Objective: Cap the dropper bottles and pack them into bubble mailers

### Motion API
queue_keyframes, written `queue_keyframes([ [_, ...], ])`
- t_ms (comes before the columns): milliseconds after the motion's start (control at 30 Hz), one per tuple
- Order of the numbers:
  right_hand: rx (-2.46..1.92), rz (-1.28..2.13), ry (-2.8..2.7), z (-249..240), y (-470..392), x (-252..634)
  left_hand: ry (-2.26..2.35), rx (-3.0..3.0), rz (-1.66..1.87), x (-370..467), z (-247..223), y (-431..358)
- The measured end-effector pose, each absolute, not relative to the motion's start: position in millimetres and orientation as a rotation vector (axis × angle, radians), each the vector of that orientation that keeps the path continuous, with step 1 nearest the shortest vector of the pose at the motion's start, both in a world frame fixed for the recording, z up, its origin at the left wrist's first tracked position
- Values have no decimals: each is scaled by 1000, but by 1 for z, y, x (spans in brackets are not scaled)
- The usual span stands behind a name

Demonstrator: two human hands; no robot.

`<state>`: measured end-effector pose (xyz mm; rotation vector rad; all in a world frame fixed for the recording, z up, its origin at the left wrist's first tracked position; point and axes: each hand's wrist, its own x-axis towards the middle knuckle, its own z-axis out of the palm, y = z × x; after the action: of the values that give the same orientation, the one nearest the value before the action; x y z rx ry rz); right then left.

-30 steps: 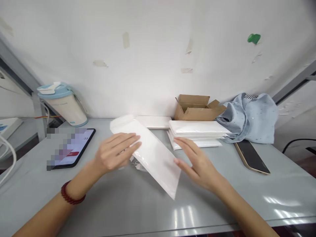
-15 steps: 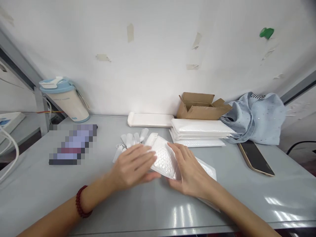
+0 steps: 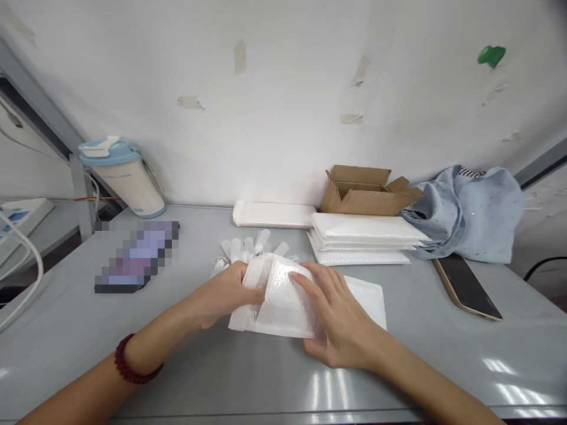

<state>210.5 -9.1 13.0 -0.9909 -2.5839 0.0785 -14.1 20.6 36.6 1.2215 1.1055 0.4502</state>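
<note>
A white bubble mailer [image 3: 286,307] lies tilted between my hands above the grey table. My left hand [image 3: 230,292] grips its flap end, the thumb on the near face and the other fingers hidden behind or inside the opening. Around the mailer's middle, my right hand [image 3: 339,313] is closed with the thumb below and fingers over the top. The mailer's far end reaches out to the right past that hand. Just behind the left hand lie several small white tagged pieces [image 3: 248,245], partly hidden; I cannot make out what they are.
Behind are a stack of white bubble mailers [image 3: 363,230], a flat white pile [image 3: 274,214] and an open cardboard box [image 3: 367,198]. A light blue cloth bag [image 3: 478,212] and a phone [image 3: 467,289] lie right. Left stand a tumbler [image 3: 128,180] and a blurred-out device [image 3: 137,257].
My left hand has gone from loosely open beside the mailer to gripping its flap end. The mailer has turned flatter and its flap end now shows more to the left.
</note>
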Motion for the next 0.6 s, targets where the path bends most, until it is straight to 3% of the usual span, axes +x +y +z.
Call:
queue_keyframes([
  [600,-954,-63,-2523,13,-3,213,1308,1419,533,-4,21,19],
])
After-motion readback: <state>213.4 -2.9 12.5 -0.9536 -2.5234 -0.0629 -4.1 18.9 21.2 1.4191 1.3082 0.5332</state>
